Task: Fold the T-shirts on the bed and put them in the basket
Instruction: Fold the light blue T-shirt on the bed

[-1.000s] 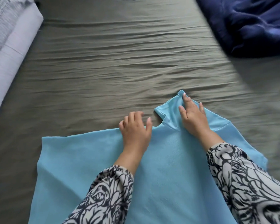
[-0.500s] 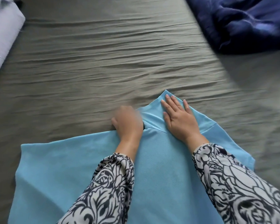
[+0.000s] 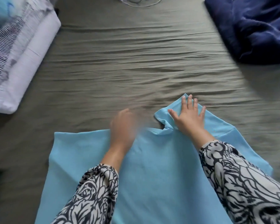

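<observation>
T-shirt: the light blue T-shirt (image 3: 152, 167) is lying spread on the grey-green bed sheet (image 3: 120, 70), nearest the person, filling the 6 o'clock part of the view, its sleeve pointing toward 12 o'clock.
Right hand: the right hand (image 3: 188, 118) is pressing flat on the sleeve, fingers straight and spread, gripping nothing.
Left hand: the left hand (image 3: 123, 123) is sitting at the shirt's far edge just beside the collar notch; it is blurred, so I cannot tell whether it is pinching the cloth or only touching it.
Risk, sleeve: the fabric is bunching at the notch between the hands; to my eye a fold made over that pucker would be setting a crease in.
Risk, slip: the sheet is rippling under the shirt, so a hard sweep could be dragging the whole shirt askew.
Risk, edges: the shirt's edge at 4 o'clock is sitting crooked, so the halves may not be meeting square.
Basket: not in view.
Open room: bare sheet is stretching from 10 to 1 o'clock beyond the hands.
Limits: folded pale linen (image 3: 23, 62) is lying at 10 o'clock, a dark blue blanket (image 3: 257, 26) at 2 o'clock, both well apart from the shirt.
Far edge: a thin cord (image 3: 142, 4) is lying at 12 o'clock.
</observation>
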